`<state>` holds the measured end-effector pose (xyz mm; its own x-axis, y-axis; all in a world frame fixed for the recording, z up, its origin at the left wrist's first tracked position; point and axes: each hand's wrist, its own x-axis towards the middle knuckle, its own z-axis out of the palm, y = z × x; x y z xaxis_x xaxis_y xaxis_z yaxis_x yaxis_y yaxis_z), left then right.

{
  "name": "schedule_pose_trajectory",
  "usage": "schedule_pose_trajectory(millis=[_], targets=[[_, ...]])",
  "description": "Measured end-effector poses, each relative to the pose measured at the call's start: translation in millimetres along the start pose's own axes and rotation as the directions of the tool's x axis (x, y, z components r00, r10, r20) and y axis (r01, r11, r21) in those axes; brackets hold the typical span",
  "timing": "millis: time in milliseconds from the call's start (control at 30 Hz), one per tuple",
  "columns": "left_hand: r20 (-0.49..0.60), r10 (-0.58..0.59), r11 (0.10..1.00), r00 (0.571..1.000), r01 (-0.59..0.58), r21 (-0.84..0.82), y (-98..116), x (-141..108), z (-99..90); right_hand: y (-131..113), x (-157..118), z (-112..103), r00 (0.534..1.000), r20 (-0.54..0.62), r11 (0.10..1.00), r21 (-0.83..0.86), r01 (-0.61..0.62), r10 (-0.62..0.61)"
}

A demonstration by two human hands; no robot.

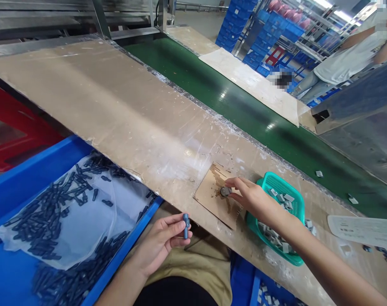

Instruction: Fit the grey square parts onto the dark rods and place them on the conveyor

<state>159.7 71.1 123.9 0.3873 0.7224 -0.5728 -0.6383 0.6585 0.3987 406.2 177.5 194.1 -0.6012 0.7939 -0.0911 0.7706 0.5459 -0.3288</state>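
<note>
Pinching a blue part (186, 227) between thumb and fingers, the left hand (160, 240) sits at six o'clock, beside the bench (126, 114). Between four and five o'clock, the right hand (249, 195) clamps a grey piece (226, 192) in its fingertips over a stained board (208, 187). More pieces (286, 198) lie in a teal basket (301, 208) at four; a blue bin (30, 173) of dark parts (37, 233) stands at eight.

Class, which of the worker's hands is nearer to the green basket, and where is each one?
Right. The right hand is close by the green basket, above the cardboard; the left hand is farther away, near the blue bin, holding a blue part.
</note>
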Motion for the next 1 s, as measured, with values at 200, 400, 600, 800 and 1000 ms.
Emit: schedule_pose_trajectory(millis=[200, 400, 600, 800, 1000], targets=[[0.103, -0.031, 0.992, 0.994, 0.044, -0.118, -6, 14, 35.1, -22, -22, -19, 0.970, -0.227, 0.964, 0.265, -0.030, 0.092], [0.222, -0.090, 0.972, 0.971, 0.134, -0.194, -10, 23, 64.0, -50, -43, -24, 0.953, -0.285, 0.887, 0.460, 0.045, 0.100], [0.234, -0.101, 0.978, 0.967, 0.139, -0.153, -11, 20, 70.7, -58, -48, -23, 0.966, -0.245, 0.921, 0.388, 0.019, 0.083], [0.156, -0.066, 0.995, 0.985, 0.077, -0.062, -12, 17, 71.8, -56, -48, -22, 0.987, -0.141, 0.948, 0.317, -0.023, 0.071], [0.116, 0.008, 1.000, 0.993, -0.007, -0.006, -12, 24, 75.1, -44, -35, -13, 0.990, -0.120, 0.881, 0.472, -0.013, 0.078]])
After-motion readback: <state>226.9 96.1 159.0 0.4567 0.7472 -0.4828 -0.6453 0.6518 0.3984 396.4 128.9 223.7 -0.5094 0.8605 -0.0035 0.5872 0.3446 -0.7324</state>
